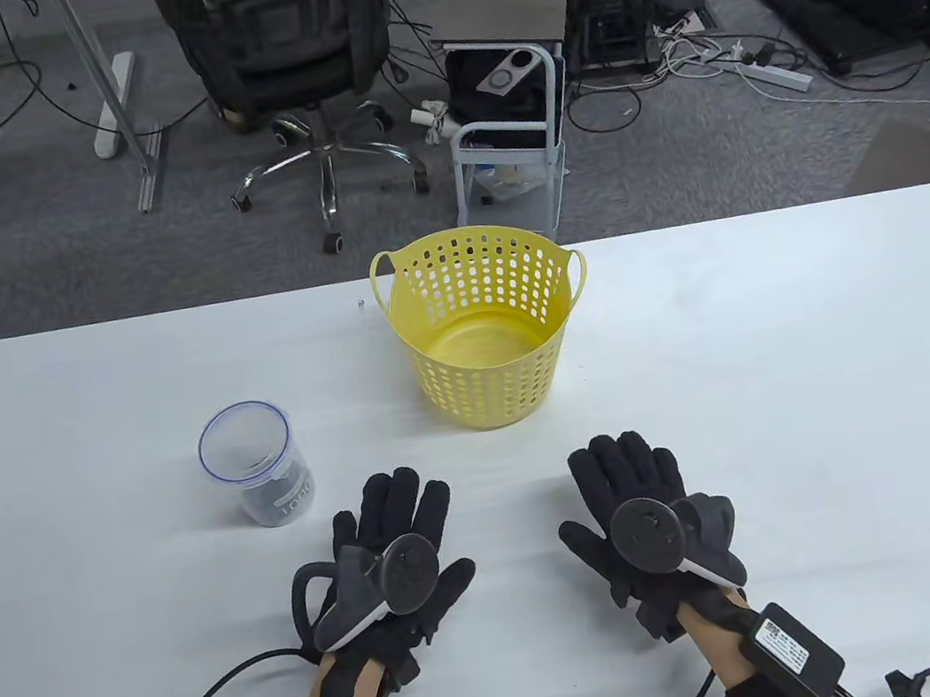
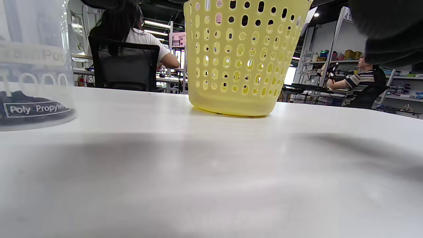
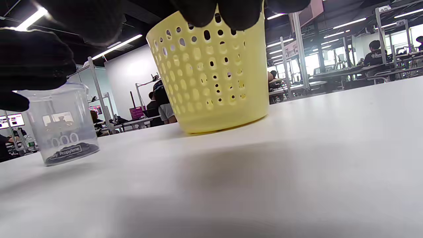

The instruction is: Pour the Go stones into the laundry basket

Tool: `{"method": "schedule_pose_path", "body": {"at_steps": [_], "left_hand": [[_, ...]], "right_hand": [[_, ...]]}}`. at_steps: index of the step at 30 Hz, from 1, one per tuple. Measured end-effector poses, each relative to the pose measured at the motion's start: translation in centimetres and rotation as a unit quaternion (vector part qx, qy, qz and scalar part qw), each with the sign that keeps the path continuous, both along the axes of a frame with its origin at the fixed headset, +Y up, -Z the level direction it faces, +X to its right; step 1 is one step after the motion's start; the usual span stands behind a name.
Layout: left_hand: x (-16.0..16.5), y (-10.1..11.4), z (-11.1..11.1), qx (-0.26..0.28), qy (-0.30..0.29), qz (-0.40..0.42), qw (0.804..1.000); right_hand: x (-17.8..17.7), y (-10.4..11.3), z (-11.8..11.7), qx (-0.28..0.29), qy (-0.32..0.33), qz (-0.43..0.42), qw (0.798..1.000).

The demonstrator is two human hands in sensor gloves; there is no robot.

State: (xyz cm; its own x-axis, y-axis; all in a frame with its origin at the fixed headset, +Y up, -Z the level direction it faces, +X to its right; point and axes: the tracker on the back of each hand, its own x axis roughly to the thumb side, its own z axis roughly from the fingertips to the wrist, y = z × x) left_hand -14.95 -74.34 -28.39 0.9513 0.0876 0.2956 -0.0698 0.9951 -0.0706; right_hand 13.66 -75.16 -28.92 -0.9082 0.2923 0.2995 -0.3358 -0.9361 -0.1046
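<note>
Both hands flat on the white tabletop (image 1: pixel 791 363), basket and jar standing untouched.

The left hand (image 1: pixel 392 573) and right hand (image 1: pixel 645 528) lie palm-down at the near edge, each grip wide and holding nothing. The yellow basket (image 1: pixel 486 322) stands upright beyond them, centre. A clear jar (image 1: pixel 256 463) sits to the left, reading "1000" and "Poly Propylen…"; the dark layer at its bottom is probably the Go stones (image 3: pixel 71 151).
</note>
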Motion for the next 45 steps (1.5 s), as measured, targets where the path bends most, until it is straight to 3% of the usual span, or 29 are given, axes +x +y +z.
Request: {"method": "schedule_pose_path", "body": {"at_steps": [23,35,45], "left_hand": [[-0.6,-1.3,-1.2,-0.003,0.027,-0.018,0.999],[-4.2,4.1,-4.8,0.062,0.112,-0.039,0.991],[-7.7,5.7,-9.0,0.036,0.193,-0.085,0.977]], "right_hand": [[0.3,0.8,0.1,0.006,0.002,-0.018,1.000],[0.7,1.7,0.2,0.019,0.002,-0.047,0.999],[0.5,1.9,0.3,0.024,0.006,-0.042,0.999]]}}
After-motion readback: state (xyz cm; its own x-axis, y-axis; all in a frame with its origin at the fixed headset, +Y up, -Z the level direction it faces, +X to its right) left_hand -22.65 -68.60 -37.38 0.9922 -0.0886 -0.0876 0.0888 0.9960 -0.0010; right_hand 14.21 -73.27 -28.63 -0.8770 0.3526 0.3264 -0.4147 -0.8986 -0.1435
